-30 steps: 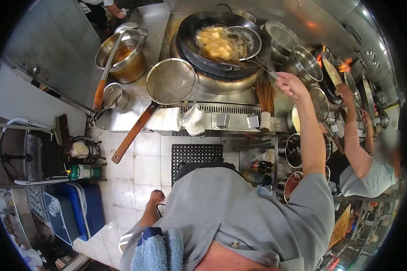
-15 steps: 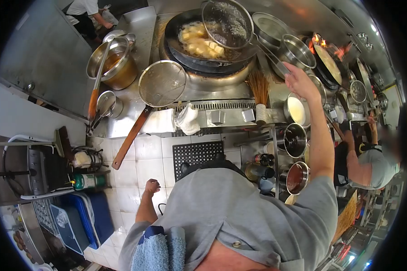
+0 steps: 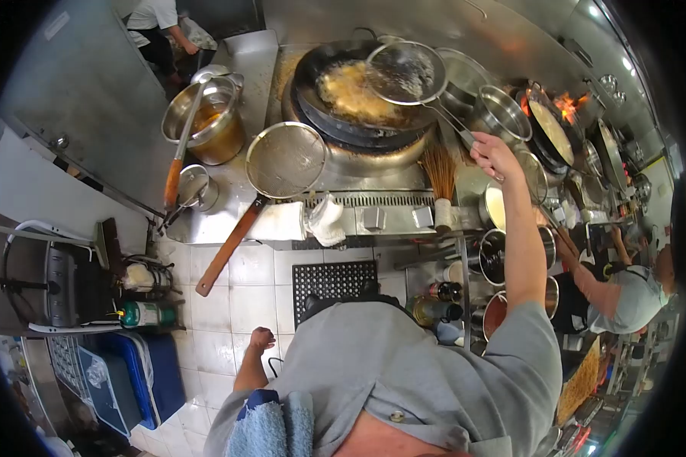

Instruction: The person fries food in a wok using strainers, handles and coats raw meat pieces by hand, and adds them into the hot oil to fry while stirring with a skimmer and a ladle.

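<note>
My right hand (image 3: 495,157) is closed around the handle of a round mesh skimmer (image 3: 406,72). The skimmer's mesh is over the right part of a black wok (image 3: 312,76), where pale golden chunks (image 3: 352,87) bubble in oil. My left hand (image 3: 261,339) hangs low by my side with its fingers curled in and nothing visible in them. A second mesh strainer (image 3: 286,161) with a wooden handle rests on the steel counter in front of the wok, its handle sticking out past the front edge.
A steel pot of brown liquid (image 3: 225,137) with a ladle stands left of the wok. A bamboo brush (image 3: 438,179) and metal pots (image 3: 499,114) are at the right. Flames (image 3: 565,107) rise by another wok. One person (image 3: 625,293) works at the right, another (image 3: 156,27) far left.
The skimmer and my right hand have shifted slightly right and down in view, along with the whole scene. The chunks now look more blurred in foaming oil.
</note>
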Demonstrator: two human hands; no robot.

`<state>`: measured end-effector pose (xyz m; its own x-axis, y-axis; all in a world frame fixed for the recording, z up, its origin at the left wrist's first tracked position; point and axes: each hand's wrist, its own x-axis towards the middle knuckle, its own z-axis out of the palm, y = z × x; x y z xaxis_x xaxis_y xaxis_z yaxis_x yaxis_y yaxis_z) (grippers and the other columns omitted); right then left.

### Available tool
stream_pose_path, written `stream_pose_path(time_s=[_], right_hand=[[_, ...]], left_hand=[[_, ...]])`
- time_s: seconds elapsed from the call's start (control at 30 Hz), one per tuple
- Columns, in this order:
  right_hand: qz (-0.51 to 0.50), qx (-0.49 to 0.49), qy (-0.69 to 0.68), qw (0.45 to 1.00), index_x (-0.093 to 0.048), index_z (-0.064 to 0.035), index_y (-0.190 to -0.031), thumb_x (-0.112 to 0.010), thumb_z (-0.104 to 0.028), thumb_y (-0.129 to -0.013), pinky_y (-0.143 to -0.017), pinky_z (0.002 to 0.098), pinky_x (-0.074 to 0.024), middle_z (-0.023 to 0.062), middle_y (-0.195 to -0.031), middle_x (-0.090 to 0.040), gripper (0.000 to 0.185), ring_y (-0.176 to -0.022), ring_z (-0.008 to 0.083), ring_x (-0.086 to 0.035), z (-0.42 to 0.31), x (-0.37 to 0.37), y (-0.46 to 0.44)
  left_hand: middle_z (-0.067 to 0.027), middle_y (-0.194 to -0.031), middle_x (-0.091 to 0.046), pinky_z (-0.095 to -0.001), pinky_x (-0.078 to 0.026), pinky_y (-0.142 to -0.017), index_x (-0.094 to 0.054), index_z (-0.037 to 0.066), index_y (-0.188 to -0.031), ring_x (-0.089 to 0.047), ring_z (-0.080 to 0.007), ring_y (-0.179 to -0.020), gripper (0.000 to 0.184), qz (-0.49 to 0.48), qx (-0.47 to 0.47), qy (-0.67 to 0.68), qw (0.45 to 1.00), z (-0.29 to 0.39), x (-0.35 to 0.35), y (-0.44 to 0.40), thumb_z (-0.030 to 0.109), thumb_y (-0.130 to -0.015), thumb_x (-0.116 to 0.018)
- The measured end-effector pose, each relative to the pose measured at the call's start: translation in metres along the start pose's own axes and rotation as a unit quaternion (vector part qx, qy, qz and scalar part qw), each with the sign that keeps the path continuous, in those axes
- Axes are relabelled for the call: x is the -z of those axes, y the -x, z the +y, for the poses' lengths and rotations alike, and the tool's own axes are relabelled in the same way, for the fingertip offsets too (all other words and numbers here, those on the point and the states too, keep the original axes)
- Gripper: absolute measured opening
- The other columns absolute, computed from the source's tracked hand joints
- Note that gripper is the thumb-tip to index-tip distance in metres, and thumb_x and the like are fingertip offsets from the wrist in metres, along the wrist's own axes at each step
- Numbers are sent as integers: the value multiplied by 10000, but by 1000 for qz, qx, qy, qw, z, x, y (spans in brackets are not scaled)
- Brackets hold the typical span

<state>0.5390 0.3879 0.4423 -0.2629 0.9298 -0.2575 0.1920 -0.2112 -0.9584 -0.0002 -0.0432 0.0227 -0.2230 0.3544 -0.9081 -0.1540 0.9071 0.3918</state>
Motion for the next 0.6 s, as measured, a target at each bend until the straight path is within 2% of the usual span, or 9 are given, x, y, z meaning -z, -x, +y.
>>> stream_pose_path(time_s=[0.13,0.23,0.27,0.3,0.37,0.43,0.47,0.5,0.6], right_hand=[[53,38,-23,998,-399,38,-1269,-491,-75,-899,-327,175,-248,26,-734,-506,398,-427,24,-323,-39,6,-6],[65,81,-90,990,-350,49,-1306,-515,-77,-898,-339,168,-268,52,-772,-534,458,-452,31,-352,-87,-10,1],[60,97,-118,986,-329,52,-1323,-523,-77,-897,-343,166,-275,62,-785,-545,486,-461,34,-365,-97,-19,2],[72,100,-129,984,-315,45,-1335,-530,-78,-894,-347,163,-284,71,-801,-554,506,-470,39,-378,-99,-28,1],[95,108,-151,978,-286,32,-1360,-545,-78,-890,-356,159,-300,89,-832,-572,547,-487,49,-406,-96,-45,-6],[108,43,-126,985,-311,2,-1359,-500,-53,-894,-325,164,-280,77,-809,-585,505,-437,54,-399,-46,-42,-18],[121,53,-113,985,-341,14,-1336,-480,-52,-896,-308,169,-253,58,-781,-579,467,-418,41,-377,-21,-47,-19],[136,40,-93,985,-360,17,-1315,-476,-52,-898,-304,167,-232,35,-748,-554,439,-417,31,-359,-8,-53,-17],[61,10,-129,990,-438,18,-1233,-449,-54,-917,-313,158,-205,15,-724,-510,324,-415,18,-299,-13,-71,7]], left_hand=[[-119,-838,-628,-351,-535,-556,-538,40,-1042,-641,-234,-728,189,-13,17,26,999,-24,8,-10,94,-864,-509],[-117,-809,-636,-366,-530,-568,-567,60,-944,-652,-239,-727,107,-60,10,26,998,-66,14,-55,87,-858,-510],[-114,-786,-635,-372,-529,-573,-575,62,-912,-654,-241,-726,92,-112,-129,-187,967,-56,24,-50,99,-839,-533],[-110,-764,-634,-379,-529,-579,-583,63,-879,-655,-243,-725,82,-157,-260,-388,870,-46,36,-34,112,-820,-555],[-112,-748,-633,-383,-529,-572,-585,61,-868,-655,-248,-714,86,-158,-306,-461,818,-32,41,-27,120,-808,-565],[-121,-761,-631,-377,-532,-548,-576,56,-911,-653,-255,-696,110,-82,-156,-225,958,-23,40,-28,111,-822,-542],[-125,-767,-630,-373,-533,-537,-571,54,-932,-652,-258,-687,123,-43,-76,-96,992,-19,42,-29,107,-829,-530],[-130,-774,-629,-370,-534,-525,-566,51,-954,-651,-262,-677,137,-8,8,41,999,-16,41,-34,103,-836,-519],[-136,-822,-622,-378,-538,-544,-514,40,-1044,-648,-261,-700,206,-40,21,52,998,-6,59,-46,80,-841,-506]])
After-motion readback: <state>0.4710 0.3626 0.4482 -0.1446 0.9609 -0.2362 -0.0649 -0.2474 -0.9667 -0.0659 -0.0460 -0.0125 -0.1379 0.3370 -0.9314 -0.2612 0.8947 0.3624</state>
